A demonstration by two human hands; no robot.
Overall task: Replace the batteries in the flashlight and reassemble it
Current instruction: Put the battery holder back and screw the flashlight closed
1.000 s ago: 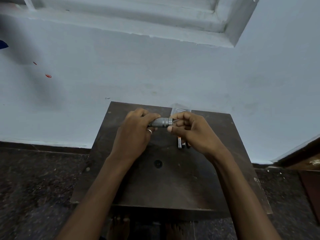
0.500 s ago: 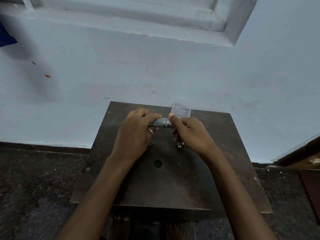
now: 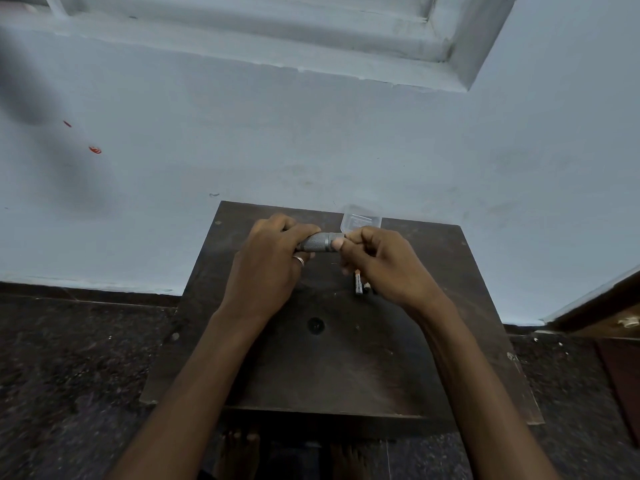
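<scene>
Right hand point(image 3: 384, 268) rolled back a bit since half a second ago, so the batteries point(image 3: 358, 283) on the table point(image 3: 346, 368) show again; its thumb and curled fingers pinch the flashlight point(image 3: 318, 241) end, left hand point(image 3: 266, 265) wrapped round the body, mid-frame

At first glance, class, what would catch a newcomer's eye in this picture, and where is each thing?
Two hands meet over the dark wooden table: the left hand grips a knurled grey flashlight, and the right hand pinches its right end. Partly under the right hand, batteries lie on the table, and a clear plastic box sits at the far edge by the wall.
</scene>
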